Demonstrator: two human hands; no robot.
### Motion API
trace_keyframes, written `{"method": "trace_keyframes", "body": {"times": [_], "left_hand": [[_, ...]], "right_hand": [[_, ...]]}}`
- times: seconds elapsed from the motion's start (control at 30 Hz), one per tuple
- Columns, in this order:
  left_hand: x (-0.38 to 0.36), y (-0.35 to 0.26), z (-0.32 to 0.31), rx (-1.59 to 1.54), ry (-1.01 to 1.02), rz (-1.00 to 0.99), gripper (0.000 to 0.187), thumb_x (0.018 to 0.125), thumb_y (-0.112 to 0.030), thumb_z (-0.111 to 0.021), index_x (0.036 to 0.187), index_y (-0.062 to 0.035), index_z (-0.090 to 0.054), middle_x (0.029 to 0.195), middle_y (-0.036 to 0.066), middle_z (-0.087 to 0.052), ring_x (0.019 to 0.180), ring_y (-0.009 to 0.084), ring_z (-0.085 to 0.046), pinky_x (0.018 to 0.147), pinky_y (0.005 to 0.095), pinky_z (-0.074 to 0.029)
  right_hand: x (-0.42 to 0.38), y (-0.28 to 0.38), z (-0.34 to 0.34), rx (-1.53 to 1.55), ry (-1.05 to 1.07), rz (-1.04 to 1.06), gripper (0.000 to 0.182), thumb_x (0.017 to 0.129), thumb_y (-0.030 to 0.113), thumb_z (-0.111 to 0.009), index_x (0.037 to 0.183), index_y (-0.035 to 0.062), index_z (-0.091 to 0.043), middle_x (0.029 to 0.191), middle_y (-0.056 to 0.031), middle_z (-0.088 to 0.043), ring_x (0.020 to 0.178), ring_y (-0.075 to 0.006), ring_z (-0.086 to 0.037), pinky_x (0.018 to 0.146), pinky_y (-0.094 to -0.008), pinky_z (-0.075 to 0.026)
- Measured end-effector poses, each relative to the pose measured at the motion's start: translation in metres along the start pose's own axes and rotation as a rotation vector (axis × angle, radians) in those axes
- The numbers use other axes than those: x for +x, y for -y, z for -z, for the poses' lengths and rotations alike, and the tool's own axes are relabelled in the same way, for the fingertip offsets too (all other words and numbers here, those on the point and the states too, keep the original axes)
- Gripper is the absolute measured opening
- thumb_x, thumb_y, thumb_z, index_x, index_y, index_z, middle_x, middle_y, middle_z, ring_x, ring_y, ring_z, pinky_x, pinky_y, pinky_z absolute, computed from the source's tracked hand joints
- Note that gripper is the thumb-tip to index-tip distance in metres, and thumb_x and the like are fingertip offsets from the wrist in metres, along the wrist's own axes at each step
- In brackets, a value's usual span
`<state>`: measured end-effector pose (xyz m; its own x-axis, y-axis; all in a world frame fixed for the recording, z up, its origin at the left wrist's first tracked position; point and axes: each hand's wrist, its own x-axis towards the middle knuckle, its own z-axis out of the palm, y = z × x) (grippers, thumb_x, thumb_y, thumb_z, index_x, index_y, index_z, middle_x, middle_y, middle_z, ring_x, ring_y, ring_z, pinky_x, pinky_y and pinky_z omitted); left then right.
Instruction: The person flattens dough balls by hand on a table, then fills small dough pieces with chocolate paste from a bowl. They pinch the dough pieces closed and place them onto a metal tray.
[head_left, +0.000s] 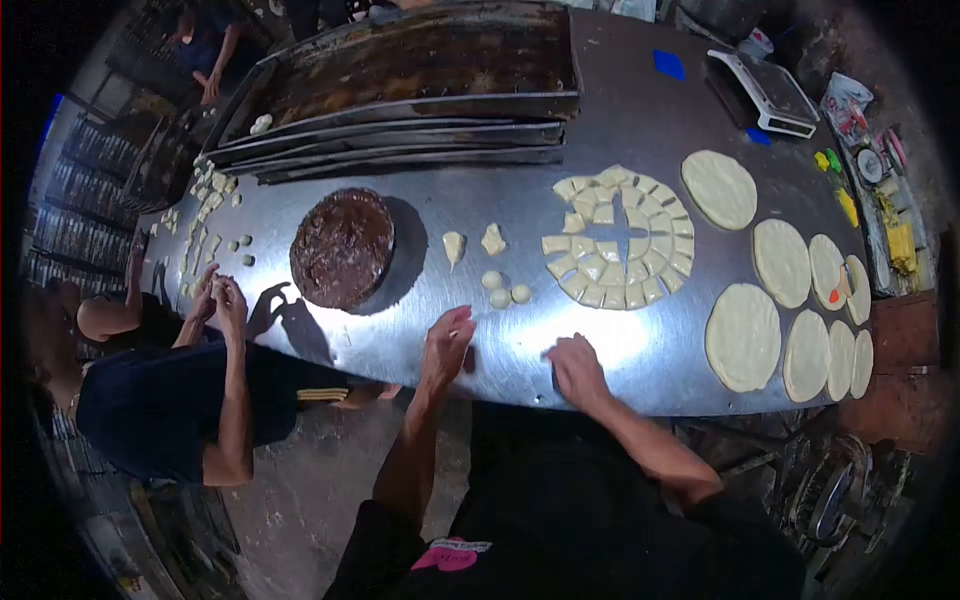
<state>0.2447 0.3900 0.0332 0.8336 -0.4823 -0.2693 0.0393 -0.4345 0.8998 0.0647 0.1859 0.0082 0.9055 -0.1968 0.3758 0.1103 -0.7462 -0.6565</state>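
My left hand (pixel 447 345) hovers by the front edge of the metal table, its fingers loosely bent and apart, with nothing visible in them. Over the same edge, my right hand (pixel 577 368) has its fingers curled under; whatever they may hold is hidden. Several small round dough balls (pixel 500 297) lie just beyond my hands. Behind them are a pointed dough piece (pixel 454 249) and a folded dough piece (pixel 493 239). A flat dough round cut into many small pieces (pixel 657 245) lies ahead of my right hand, with a gap at its upper left.
A bowl of dark brown filling (pixel 343 248) stands left, near a co-worker's hands (pixel 222 298) pinching something small. Stacked dark baking trays (pixel 420 70) fill the back. Flat dough rounds (pixel 743 337) lie right, below a scale (pixel 770 95). Dough bits (pixel 212 190) are scattered far left.
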Motion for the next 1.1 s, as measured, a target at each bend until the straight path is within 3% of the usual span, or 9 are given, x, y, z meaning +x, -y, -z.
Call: {"method": "trace_keyframes", "body": {"times": [0.17, 0.23, 0.3, 0.47, 0.57, 0.77, 0.87, 1.0, 1.1], "left_hand": [[0.079, 0.004, -0.021, 0.087, -0.071, -0.238, 0.039, 0.087, -0.015, -0.067, 0.122, -0.0011, -0.058, 0.118, 0.014, -0.062, 0.105, 0.0214, -0.060, 0.088, 0.0338, -0.051], [0.096, 0.011, -0.029, 0.101, -0.056, -0.320, 0.038, 0.086, -0.010, -0.066, 0.122, -0.0022, -0.058, 0.116, 0.014, -0.062, 0.105, 0.0238, -0.061, 0.087, 0.0351, -0.051], [0.106, 0.013, -0.034, 0.268, 0.038, -0.516, 0.039, 0.084, -0.010, -0.066, 0.122, -0.0021, -0.058, 0.111, 0.014, -0.063, 0.101, 0.0263, -0.063, 0.085, 0.0359, -0.051], [0.099, -0.018, -0.021, 0.245, 0.308, -0.245, 0.062, 0.079, -0.007, -0.068, 0.137, -0.0059, -0.045, 0.122, 0.018, -0.059, 0.104, 0.0323, -0.061, 0.089, 0.0388, -0.049], [0.087, -0.014, -0.013, 0.302, 0.157, -0.525, 0.078, 0.076, -0.007, -0.072, 0.144, -0.0057, -0.034, 0.123, 0.020, -0.055, 0.108, 0.0354, -0.056, 0.093, 0.0418, -0.046], [0.065, -0.019, -0.028, 0.347, 0.236, -0.450, 0.086, 0.075, -0.007, -0.070, 0.148, -0.0052, -0.024, 0.123, 0.022, -0.051, 0.110, 0.0409, -0.052, 0.099, 0.0460, -0.040], [0.065, -0.021, -0.039, -0.006, 0.276, -0.364, 0.087, 0.078, 0.005, -0.066, 0.151, -0.0101, -0.020, 0.122, 0.018, -0.055, 0.110, 0.0279, -0.058, 0.083, 0.0342, -0.053], [0.043, -0.025, -0.048, -0.027, 0.450, -0.254, 0.087, 0.080, 0.003, -0.065, 0.152, -0.0137, -0.018, 0.130, 0.016, -0.052, 0.116, 0.0250, -0.055, 0.089, 0.0358, -0.054], [0.029, -0.034, -0.043, 0.118, 0.474, -0.356, 0.087, 0.081, 0.000, -0.066, 0.152, -0.0150, -0.018, 0.140, 0.017, -0.044, 0.119, 0.0261, -0.054, 0.091, 0.0391, -0.053]], "right_hand": [[-0.024, 0.013, 0.046, 0.017, 0.189, -0.027, 0.028, 0.080, -0.001, -0.063, 0.108, 0.0019, -0.060, 0.104, -0.0170, -0.061, 0.103, -0.0339, -0.059, 0.093, -0.0424, -0.046], [0.023, 0.024, 0.046, 0.055, 0.076, -0.440, 0.040, 0.082, 0.004, -0.063, 0.121, 0.0018, -0.054, 0.109, -0.0187, -0.060, 0.102, -0.0357, -0.060, 0.088, -0.0413, -0.048], [0.074, 0.011, 0.018, 0.148, -0.059, -0.441, 0.046, 0.084, 0.010, -0.064, 0.127, 0.0026, -0.050, 0.109, -0.0199, -0.061, 0.102, -0.0358, -0.060, 0.088, -0.0407, -0.048], [0.152, -0.021, -0.044, 0.214, 0.116, -0.253, 0.049, 0.085, 0.012, -0.062, 0.131, 0.0064, -0.048, 0.112, -0.0189, -0.060, 0.103, -0.0341, -0.059, 0.087, -0.0413, -0.048], [0.157, -0.014, -0.032, 0.200, 0.334, -0.283, 0.057, 0.082, 0.012, -0.063, 0.135, 0.0066, -0.044, 0.113, -0.0182, -0.060, 0.104, -0.0351, -0.059, 0.088, -0.0414, -0.048], [0.143, -0.016, -0.010, 0.073, 0.480, -0.027, 0.081, 0.075, 0.007, -0.066, 0.146, 0.0038, -0.027, 0.118, -0.0226, -0.056, 0.111, -0.0385, -0.053, 0.099, -0.0443, -0.041], [0.126, -0.015, -0.009, 0.168, 0.370, -0.204, 0.082, 0.075, 0.006, -0.068, 0.146, 0.0061, -0.028, 0.111, -0.0209, -0.057, 0.099, -0.0374, -0.056, 0.088, -0.0440, -0.046], [0.087, 0.009, 0.006, 0.292, 0.308, -0.439, 0.080, 0.076, 0.012, -0.070, 0.145, 0.0075, -0.031, 0.111, -0.0215, -0.057, 0.097, -0.0372, -0.057, 0.086, -0.0424, -0.047], [0.083, 0.008, 0.010, 0.024, 0.450, -0.219, 0.077, 0.077, 0.022, -0.071, 0.143, 0.0080, -0.035, 0.115, -0.0207, -0.057, 0.099, -0.0372, -0.057, 0.087, -0.0433, -0.047]]}}
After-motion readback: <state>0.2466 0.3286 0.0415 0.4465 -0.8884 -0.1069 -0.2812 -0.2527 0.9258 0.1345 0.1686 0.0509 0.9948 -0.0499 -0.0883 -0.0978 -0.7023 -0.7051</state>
